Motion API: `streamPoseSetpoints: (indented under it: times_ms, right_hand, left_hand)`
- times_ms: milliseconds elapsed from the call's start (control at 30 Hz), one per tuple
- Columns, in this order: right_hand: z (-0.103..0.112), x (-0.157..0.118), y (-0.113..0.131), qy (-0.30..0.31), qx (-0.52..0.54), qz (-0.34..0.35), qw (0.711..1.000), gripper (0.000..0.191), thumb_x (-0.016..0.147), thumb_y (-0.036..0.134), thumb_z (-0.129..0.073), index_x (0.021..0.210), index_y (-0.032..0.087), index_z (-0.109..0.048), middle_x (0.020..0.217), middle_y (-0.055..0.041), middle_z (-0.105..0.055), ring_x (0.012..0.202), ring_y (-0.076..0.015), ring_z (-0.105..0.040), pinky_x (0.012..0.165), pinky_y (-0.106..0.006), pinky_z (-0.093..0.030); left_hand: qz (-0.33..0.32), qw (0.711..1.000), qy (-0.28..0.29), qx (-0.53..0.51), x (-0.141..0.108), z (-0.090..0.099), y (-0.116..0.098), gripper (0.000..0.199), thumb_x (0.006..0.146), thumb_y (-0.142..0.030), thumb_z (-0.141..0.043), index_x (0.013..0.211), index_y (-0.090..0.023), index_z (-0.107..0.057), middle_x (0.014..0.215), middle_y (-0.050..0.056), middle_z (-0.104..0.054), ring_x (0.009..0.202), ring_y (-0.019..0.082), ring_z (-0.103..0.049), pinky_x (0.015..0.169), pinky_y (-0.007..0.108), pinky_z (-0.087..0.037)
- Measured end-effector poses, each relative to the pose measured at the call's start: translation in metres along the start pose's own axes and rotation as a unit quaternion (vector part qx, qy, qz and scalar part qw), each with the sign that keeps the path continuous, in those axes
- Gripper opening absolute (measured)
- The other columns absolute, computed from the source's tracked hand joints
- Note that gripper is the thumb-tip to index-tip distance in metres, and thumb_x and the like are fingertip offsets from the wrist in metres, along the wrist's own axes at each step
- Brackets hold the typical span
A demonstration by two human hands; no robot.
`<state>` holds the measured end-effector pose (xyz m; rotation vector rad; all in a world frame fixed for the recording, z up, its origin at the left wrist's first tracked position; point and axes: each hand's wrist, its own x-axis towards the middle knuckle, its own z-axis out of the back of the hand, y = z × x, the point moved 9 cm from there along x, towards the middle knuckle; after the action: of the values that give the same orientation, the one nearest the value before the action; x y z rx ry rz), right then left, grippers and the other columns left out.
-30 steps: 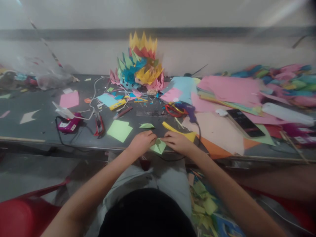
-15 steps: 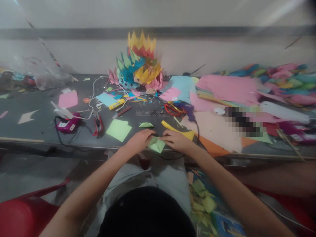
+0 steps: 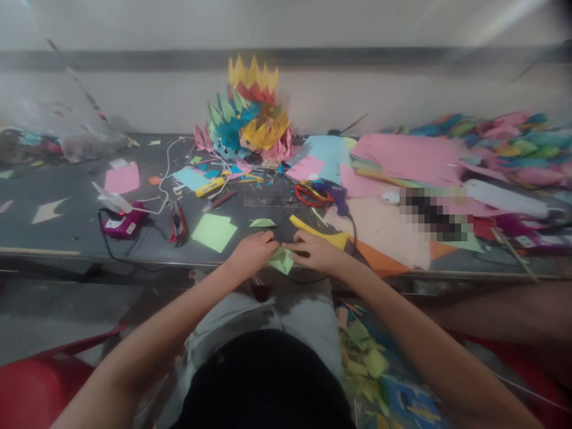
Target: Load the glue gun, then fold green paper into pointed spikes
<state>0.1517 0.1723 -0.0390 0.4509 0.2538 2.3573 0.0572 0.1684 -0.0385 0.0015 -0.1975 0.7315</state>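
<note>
At the table's front edge a light green sheet of paper (image 3: 282, 263), partly folded, lies between my two hands. My left hand (image 3: 252, 252) grips its left and upper part, with the fingers closed. From the other side my right hand (image 3: 316, 251) has its fingertips pinched on the paper's upper right, almost touching the left fingers. Both hands hide part of the folds. Just beyond is a small folded green paper piece (image 3: 263, 223). Flat green paper squares (image 3: 214, 233) lie to the left, and a yellow paper strip (image 3: 319, 232) lies by my right hand.
A colourful folded-paper model (image 3: 250, 128) stands at the back. Red-handled scissors (image 3: 308, 195), a purple glue gun (image 3: 340, 199), red-handled pliers (image 3: 177, 225), and a purple device (image 3: 123, 221) with a cable lie around. Large paper sheets (image 3: 406, 156) spread right. Another person's limb shows at far right.
My fingers have drawn closer together over the top of the green paper, covering more of it. The whole view has shifted slightly; the things on the table stay put.
</note>
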Motion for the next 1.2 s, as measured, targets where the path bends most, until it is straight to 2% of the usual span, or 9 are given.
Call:
streamPoseSetpoints:
  times_ms: [300, 467, 600, 667, 767, 833, 933, 1033, 1200]
  right_hand:
    - [0.013, -0.012, -0.012, 0.018, 0.026, -0.064, 0.997, 0.028, 0.084, 0.033, -0.053, 0.102, 0.019, -0.069, 0.077, -0.0048, -0.058, 0.071, -0.0145, -0.058, 0.066, -0.026, -0.047]
    - [0.022, -0.008, 0.005, -0.03, 0.039, -0.03, 0.998, 0.031, 0.085, 0.037, -0.053, 0.108, 0.021, -0.066, 0.103, -0.0103, -0.058, 0.097, -0.0204, -0.056, 0.085, -0.036, -0.045]
    - [0.014, 0.005, 0.018, 0.008, 0.03, 0.003, 1.0, 0.019, 0.078, 0.036, -0.062, 0.089, 0.023, -0.07, 0.104, -0.0082, -0.06, 0.1, -0.0222, -0.054, 0.088, -0.039, -0.04]
    - [0.013, 0.012, 0.02, 0.013, 0.022, 0.007, 1.0, 0.013, 0.08, 0.031, -0.061, 0.08, 0.022, -0.069, 0.096, -0.0062, -0.063, 0.093, -0.0199, -0.055, 0.084, -0.037, -0.039]
    - [0.014, 0.016, 0.021, -0.008, -0.024, 0.007, 1.0, 0.016, 0.085, 0.027, -0.055, 0.078, 0.021, -0.067, 0.085, -0.005, -0.065, 0.085, -0.0181, -0.055, 0.078, -0.033, -0.037]
    - [0.014, 0.014, 0.022, -0.027, -0.067, 0.019, 0.997, 0.02, 0.088, 0.026, -0.049, 0.082, 0.02, -0.067, 0.083, -0.0058, -0.066, 0.084, -0.0182, -0.054, 0.075, -0.032, -0.036]
    - [0.009, 0.008, 0.025, -0.039, -0.113, 0.048, 0.992, 0.026, 0.092, 0.021, -0.04, 0.089, 0.019, -0.065, 0.085, -0.0077, -0.067, 0.084, -0.0189, -0.054, 0.073, -0.032, -0.037]
    - [0.006, 0.002, 0.024, -0.036, -0.118, 0.063, 0.99, 0.028, 0.093, 0.019, -0.036, 0.093, 0.017, -0.064, 0.088, -0.009, -0.067, 0.084, -0.0192, -0.055, 0.072, -0.032, -0.039]
    - [0.009, -0.006, 0.026, -0.04, -0.084, 0.079, 0.993, 0.027, 0.092, 0.022, -0.038, 0.09, 0.018, -0.065, 0.087, -0.0082, -0.068, 0.08, -0.0181, -0.057, 0.072, -0.031, -0.044]
  left_hand:
    - [0.038, 0.999, -0.018, -0.03, -0.011, 0.006, 0.005, 0.029, 0.092, -0.03, -0.039, 0.112, -0.023, -0.061, 0.09, 0.005, -0.053, 0.086, 0.018, -0.051, 0.073, 0.029, -0.039]
    - [0.036, 0.999, -0.011, -0.036, -0.014, 0.009, 0.008, 0.033, 0.092, -0.03, -0.041, 0.121, -0.029, -0.055, 0.094, 0.006, -0.051, 0.088, 0.019, -0.049, 0.074, 0.03, -0.039]
    - [0.035, 0.997, -0.013, -0.066, -0.002, 0.008, 0.017, 0.03, 0.089, -0.025, -0.046, 0.117, -0.027, -0.059, 0.093, 0.006, -0.054, 0.091, 0.019, -0.052, 0.076, 0.03, -0.04]
    - [0.063, 0.99, -0.058, -0.115, 0.003, 0.016, 0.025, 0.026, 0.089, -0.02, -0.046, 0.109, -0.022, -0.063, 0.091, 0.006, -0.057, 0.09, 0.019, -0.053, 0.078, 0.03, -0.042]
    - [0.125, 0.959, -0.179, -0.182, -0.001, 0.038, 0.036, 0.022, 0.089, -0.017, -0.042, 0.097, -0.016, -0.062, 0.089, 0.007, -0.06, 0.089, 0.018, -0.055, 0.081, 0.03, -0.044]
    - [0.122, 0.949, -0.211, -0.202, -0.006, 0.045, 0.031, 0.019, 0.088, -0.017, -0.042, 0.093, -0.017, -0.061, 0.088, 0.007, -0.062, 0.088, 0.018, -0.056, 0.08, 0.031, -0.045]
    - [0.055, 0.961, -0.146, -0.229, -0.003, 0.034, 0.013, 0.015, 0.086, -0.015, -0.046, 0.088, -0.017, -0.061, 0.088, 0.007, -0.064, 0.088, 0.018, -0.058, 0.082, 0.03, -0.046]
    - [0.023, 0.964, -0.085, -0.25, 0.0, 0.02, 0.008, 0.011, 0.085, -0.015, -0.05, 0.084, -0.017, -0.061, 0.089, 0.005, -0.066, 0.088, 0.017, -0.059, 0.082, 0.029, -0.046]
    - [0.019, 0.958, -0.075, -0.277, 0.006, 0.012, 0.01, 0.008, 0.081, -0.023, -0.06, 0.079, -0.016, -0.064, 0.088, 0.005, -0.067, 0.086, 0.017, -0.06, 0.082, 0.028, -0.045]
